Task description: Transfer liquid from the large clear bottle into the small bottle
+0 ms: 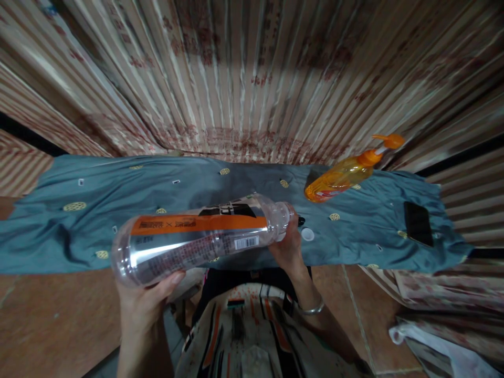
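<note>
A large clear plastic bottle [205,239], wrapped in a label with an orange band and a barcode, lies sideways in the air over the cloth-covered table. My left hand [147,296] supports its base end from below, thumb along the side. Around the neck at the other end, my right hand [289,241] is closed, and the mouth is partly hidden by the fingers. A small white disc, like a bottle cap [307,234], rests on the cloth beside my right hand. Just above it shows a small black object [301,221], too little visible to name.
An orange pump bottle [338,178] with yellow-orange liquid stands at the back right. A black phone [418,223] lies near the right end of the blue-green cloth [362,236]. Pleated curtains [252,94] hang behind. A white plastic bag [444,346] is at lower right.
</note>
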